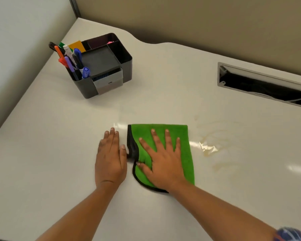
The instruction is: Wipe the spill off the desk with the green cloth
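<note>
A folded green cloth (pixel 184 153) with a black hem lies flat on the white desk (pixel 50 162), near the front middle. My right hand (pixel 163 160) rests palm down on top of it with the fingers spread. My left hand (pixel 110 157) lies flat on the bare desk just left of the cloth, its thumb close to the cloth's black edge. A pale brownish spill (pixel 209 148) with smeared streaks spreads over the desk to the right of the cloth, apart from it.
A black desk organiser (pixel 109 66) with several pens and sticky notes stands at the back left. A cable slot (pixel 261 86) is cut into the desk at the back right. Partition walls (pixel 198 20) close the far side and the left.
</note>
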Demonstrator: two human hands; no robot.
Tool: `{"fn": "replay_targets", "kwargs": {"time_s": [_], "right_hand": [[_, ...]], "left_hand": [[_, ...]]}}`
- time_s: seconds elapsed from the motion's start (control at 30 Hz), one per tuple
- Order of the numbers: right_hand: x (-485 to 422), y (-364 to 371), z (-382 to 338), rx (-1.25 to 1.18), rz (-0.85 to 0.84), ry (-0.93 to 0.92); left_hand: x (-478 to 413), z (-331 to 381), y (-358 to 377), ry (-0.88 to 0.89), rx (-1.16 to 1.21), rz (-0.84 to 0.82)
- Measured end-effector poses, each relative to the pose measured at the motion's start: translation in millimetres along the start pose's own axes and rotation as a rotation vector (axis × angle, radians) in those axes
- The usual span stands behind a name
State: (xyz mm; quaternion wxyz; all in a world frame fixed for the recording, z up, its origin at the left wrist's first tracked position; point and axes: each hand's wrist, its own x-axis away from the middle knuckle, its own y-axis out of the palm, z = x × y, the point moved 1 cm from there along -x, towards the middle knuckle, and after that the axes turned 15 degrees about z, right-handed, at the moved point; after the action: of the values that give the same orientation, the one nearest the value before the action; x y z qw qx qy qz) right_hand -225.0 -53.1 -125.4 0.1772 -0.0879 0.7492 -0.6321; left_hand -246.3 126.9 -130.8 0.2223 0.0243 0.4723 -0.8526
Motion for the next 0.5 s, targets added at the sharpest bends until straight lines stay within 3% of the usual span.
{"fn": "replay_targets", "kwargs": {"time_s": [0.1,0.2,0.33,0.5], "right_hand": [[58.4,-6.5,12.0,0.007,-0.03,-0.026],[57.8,-9.4,19.6,0.009,-0.046,-0.054],[22.3,-9.2,23.3,-0.013,-0.035,-0.045],[-75.5,0.3,49.9,0.017,-0.003,0.155]], "left_hand": [[-1.4,3.4,1.9,0.024,-0.13,-0.045],[-0.9,4.3,3.2,0.046,-0.191,-0.082],[-1.1,5.7,2.7,0.045,-0.201,-0.088],[0.4,5.1,7.8,0.046,-0.232,-0.09]]}}
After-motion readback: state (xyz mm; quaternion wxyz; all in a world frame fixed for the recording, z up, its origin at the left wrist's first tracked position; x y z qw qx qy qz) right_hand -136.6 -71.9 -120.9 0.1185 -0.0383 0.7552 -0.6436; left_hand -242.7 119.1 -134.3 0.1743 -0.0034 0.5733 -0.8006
